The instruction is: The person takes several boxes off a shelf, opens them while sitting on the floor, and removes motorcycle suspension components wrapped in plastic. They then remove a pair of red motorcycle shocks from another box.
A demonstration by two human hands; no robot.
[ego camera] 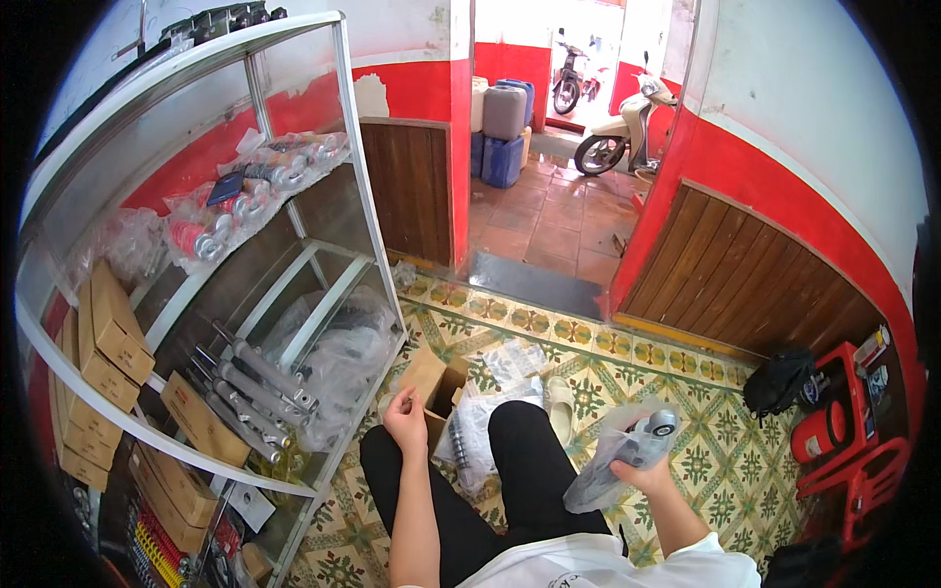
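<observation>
My right hand grips a shock absorber wrapped in clear plastic; its metal mounting eye pokes out at the top. Over my left knee, my left hand is raised with its fingers curled, beside an open cardboard box. Whether anything small sits between those fingers, I cannot tell. On the floor between my legs, another shock absorber with a coil spring lies in plastic wrap. More plastic wrapping lies beyond it, near a pale shoe.
At left, a metal-framed shelf holds wrapped shock absorbers, fork tubes and cardboard boxes. Red plastic furniture, a red container and a black bag stand at right. Beyond the doorway are jerrycans and a scooter.
</observation>
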